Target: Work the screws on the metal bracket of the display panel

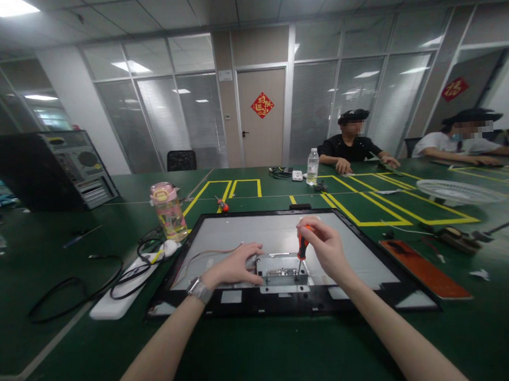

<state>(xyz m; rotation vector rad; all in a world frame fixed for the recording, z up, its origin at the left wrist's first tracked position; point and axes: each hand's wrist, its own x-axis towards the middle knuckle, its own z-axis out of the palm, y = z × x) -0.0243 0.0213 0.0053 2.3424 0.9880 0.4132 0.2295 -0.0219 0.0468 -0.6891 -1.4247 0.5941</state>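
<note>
A flat panel with a black frame (287,308), like the back of a monitor, lies on the green table in front of me. At its lower middle sits a metal bracket (280,263) with a hinge-like part. My right hand (324,246) is closed around an orange and black screwdriver (302,244), held upright. The screwdriver's tip points down at the bracket's right side; whether it sits in a screw is too small to tell. My left hand (237,266) rests at the bracket's left edge with thumb and fingers apart. A thin cable runs across the panel to its left.
Left of the panel are a white power strip (122,290), black cables and a pink-lidded bottle (168,210). A computer tower (41,169) stands farther left. To the right lie an orange-red board (427,269) and a white ring-shaped part (457,191). Two people sit across the table.
</note>
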